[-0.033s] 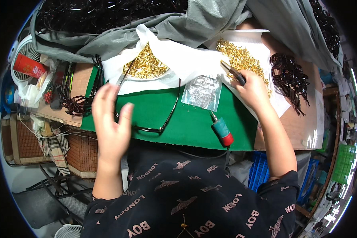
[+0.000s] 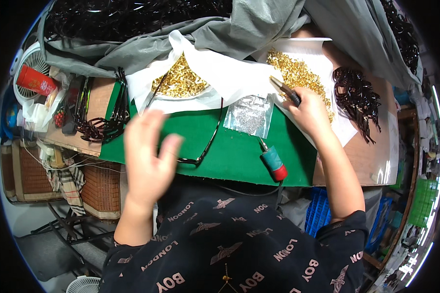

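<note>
Here, left hand (image 2: pixel 150 163) by eyeglasses (image 2: pixel 197 161), right hand (image 2: pixel 309 108) holding tool (image 2: pixel 289 93)

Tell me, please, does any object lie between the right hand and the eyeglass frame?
Yes. A clear bag of silvery pieces lies between the right hand, which holds a dark-handled tool, and the eyeglass frame. It looks flat, so the hand could probably pass above. A teal-and-red tool lies just nearer the body.

Pinkish capital lettering repeated at varied slants across the person's black short-sleeved shirt (image 2: pixel 208 244), spread-winged bird emblems printed among the words, small gold markings on a red canister (image 2: pixel 36 80), too small to read.
</note>
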Tool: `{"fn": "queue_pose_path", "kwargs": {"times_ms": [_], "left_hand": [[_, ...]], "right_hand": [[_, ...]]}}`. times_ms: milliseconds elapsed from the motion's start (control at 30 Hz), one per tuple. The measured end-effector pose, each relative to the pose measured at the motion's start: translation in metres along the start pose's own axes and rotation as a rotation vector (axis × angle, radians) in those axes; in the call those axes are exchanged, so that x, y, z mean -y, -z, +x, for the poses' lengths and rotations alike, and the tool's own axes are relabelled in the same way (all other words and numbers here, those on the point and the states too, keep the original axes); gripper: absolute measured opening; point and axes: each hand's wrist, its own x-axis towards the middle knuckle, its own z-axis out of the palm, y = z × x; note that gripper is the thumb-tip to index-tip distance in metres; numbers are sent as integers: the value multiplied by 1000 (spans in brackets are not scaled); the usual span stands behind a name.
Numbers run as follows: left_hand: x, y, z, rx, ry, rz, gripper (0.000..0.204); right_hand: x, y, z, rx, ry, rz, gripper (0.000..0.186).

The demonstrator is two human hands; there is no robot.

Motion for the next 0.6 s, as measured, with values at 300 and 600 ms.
{"fn": "queue_pose_path", "kwargs": {"times_ms": [300, 600], "left_hand": [[-18, -4, -10, 550, -175, -45, 37], [-34, 26, 0, 276, -71, -639, 45]], "right_hand": [[0, -6, 7, 40, -18, -20, 15], [8, 21, -13, -90, 43, 346, 12]]}}
